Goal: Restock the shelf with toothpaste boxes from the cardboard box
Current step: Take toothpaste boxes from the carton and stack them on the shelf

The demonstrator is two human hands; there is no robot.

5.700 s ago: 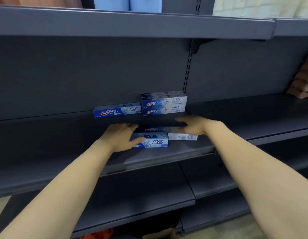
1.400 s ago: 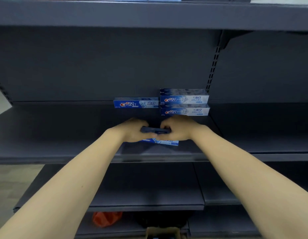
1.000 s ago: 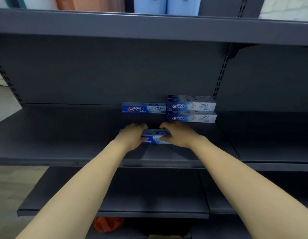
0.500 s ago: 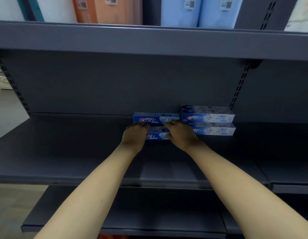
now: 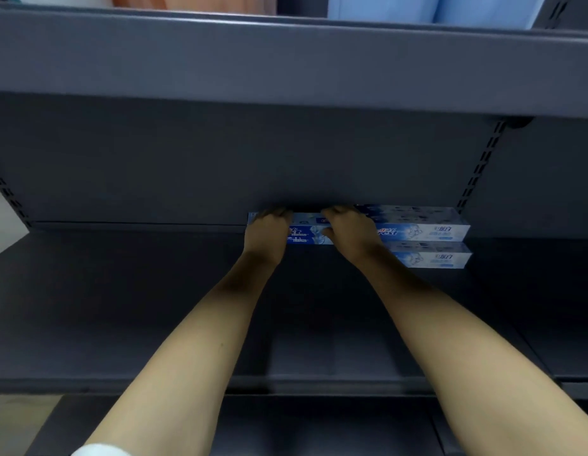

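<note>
Apparently both hands, left hand (image 5: 267,233) and right hand (image 5: 348,233), clasped the toothpaste box (image 5: 310,232) ends; light, rigid, crushable carton.

Both hands are now deep at the back of the dark grey metal shelf (image 5: 154,307), no longer at its front edge. The left hand (image 5: 266,235) and right hand (image 5: 350,235) have carried the blue-and-white toothpaste box (image 5: 310,232) rearward and now press it atop the lone rear box, level with the neighbouring two-box stack (image 5: 430,240).
</note>
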